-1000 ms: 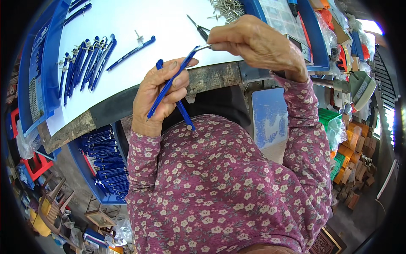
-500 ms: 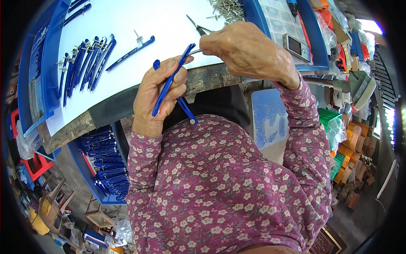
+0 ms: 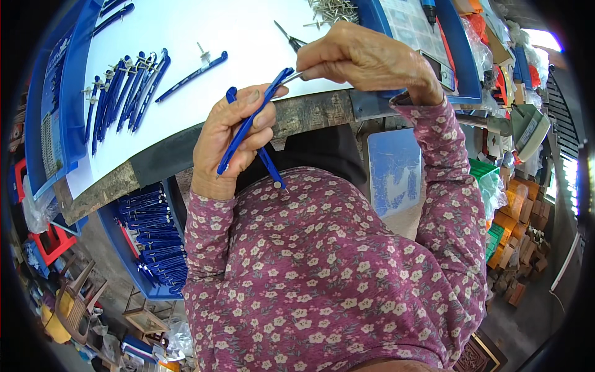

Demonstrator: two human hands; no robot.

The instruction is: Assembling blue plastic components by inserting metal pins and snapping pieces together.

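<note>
My left hand [image 3: 232,133] is closed around two slim blue plastic legs with fine metal tips, like parts of drawing compasses. One blue leg [image 3: 248,127] slants across the fingers; the other blue leg [image 3: 270,167] hangs below the palm, its round pale disc near the bottom. Fingers of my right hand [image 3: 365,62] pinch a thin silver rod [image 3: 291,78] that meets the upper end of the slanting leg. What the rod belongs to is hidden in my fingers. Ahead on the white sheet, a single blue leg with a metal fitting [image 3: 192,77] lies beside a row of similar pieces [image 3: 127,90].
A heap of silver metal fittings [image 3: 334,11] and a dark pointed tool [image 3: 289,36] lie at the far side. A blue tray [image 3: 79,87] stands left; another holds a handset [image 3: 437,69] at right. Below the table edge, a blue bin [image 3: 133,273] holds many blue pieces.
My right hand has shifted slightly right and turned, still pinching the rod. The blue legs in my left hand have tilted slightly, their lower ends moving left.
</note>
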